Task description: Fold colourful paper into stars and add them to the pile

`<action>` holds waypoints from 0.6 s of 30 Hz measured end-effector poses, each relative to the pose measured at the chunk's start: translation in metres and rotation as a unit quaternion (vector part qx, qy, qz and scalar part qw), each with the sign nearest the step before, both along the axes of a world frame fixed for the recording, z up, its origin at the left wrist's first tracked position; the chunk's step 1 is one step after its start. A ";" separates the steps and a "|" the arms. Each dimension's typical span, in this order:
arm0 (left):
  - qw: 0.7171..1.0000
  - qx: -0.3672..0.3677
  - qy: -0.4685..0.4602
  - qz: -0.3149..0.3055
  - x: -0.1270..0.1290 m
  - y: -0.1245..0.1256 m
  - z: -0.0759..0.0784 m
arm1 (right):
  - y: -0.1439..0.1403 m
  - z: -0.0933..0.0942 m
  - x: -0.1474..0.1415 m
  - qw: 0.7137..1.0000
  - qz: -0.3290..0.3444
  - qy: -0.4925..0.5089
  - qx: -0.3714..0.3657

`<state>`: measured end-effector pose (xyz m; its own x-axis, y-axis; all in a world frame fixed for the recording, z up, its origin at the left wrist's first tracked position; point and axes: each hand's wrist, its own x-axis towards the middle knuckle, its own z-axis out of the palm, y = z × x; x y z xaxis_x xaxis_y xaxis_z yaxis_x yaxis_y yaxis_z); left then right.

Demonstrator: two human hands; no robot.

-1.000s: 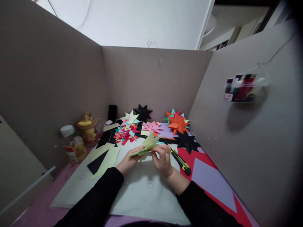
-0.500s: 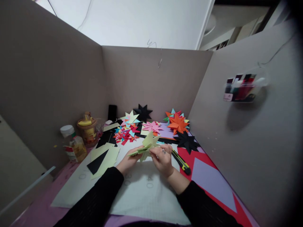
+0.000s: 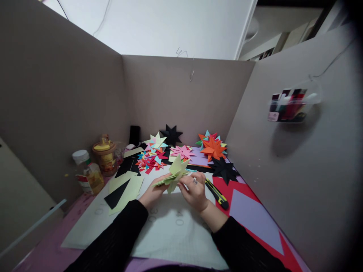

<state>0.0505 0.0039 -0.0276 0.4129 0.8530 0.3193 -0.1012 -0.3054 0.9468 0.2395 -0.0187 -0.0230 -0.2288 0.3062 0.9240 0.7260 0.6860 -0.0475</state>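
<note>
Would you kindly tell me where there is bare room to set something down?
The white mat is bare between the black sleeves, and left of the left sleeve, nearer than the pale green sheets. Paper stars crowd the far end.

Black-sleeved, the left arm [image 3: 113, 238] pointed to one o'clock, its hand [image 3: 154, 192] gripping, fingers mostly hidden. The right arm [image 3: 244, 243] pointed to eleven, its hand [image 3: 195, 192] at the left's three o'clock, fingers curled, thumb apparently pinching.
</note>
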 end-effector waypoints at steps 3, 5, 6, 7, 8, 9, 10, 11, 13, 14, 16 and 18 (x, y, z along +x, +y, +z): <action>1.000 0.015 0.008 -0.020 0.000 -0.001 0.003 | -0.001 0.003 0.001 1.000 -0.006 -0.013 0.002; 1.000 0.015 0.018 -0.015 0.000 -0.002 0.005 | -0.001 0.004 0.002 1.000 -0.006 -0.020 0.003; 1.000 0.014 0.022 -0.009 0.001 -0.002 0.006 | -0.001 0.005 0.002 1.000 -0.004 -0.023 0.003; 1.000 0.012 0.025 -0.002 0.001 -0.003 0.006 | -0.001 0.005 0.002 1.000 -0.003 -0.026 0.000; 1.000 0.011 0.027 0.002 0.001 -0.003 0.007 | -0.001 0.005 0.002 1.000 -0.002 -0.028 -0.004; 1.000 0.010 0.028 0.003 0.001 -0.004 0.007 | 0.000 0.004 0.002 1.000 -0.003 -0.028 -0.010; 1.000 0.010 0.028 0.004 0.001 -0.004 0.007 | 0.000 0.004 0.002 0.999 -0.004 -0.027 -0.017; 1.000 0.011 0.029 0.003 0.001 -0.004 0.006 | 0.001 0.003 0.002 0.999 -0.006 -0.025 -0.024; 0.999 0.018 0.027 0.001 0.001 -0.003 0.005 | 0.001 0.002 0.001 0.999 -0.010 -0.020 -0.031; 0.999 0.024 0.026 0.000 0.001 -0.003 0.004 | 0.001 0.002 0.001 0.999 -0.011 -0.019 -0.033; 0.999 0.033 0.021 -0.003 0.001 -0.002 0.003 | 0.001 0.003 0.001 0.999 -0.013 -0.021 -0.036; 0.999 0.034 0.013 -0.009 0.001 -0.002 0.003 | 0.001 0.003 0.001 0.999 -0.014 -0.030 -0.041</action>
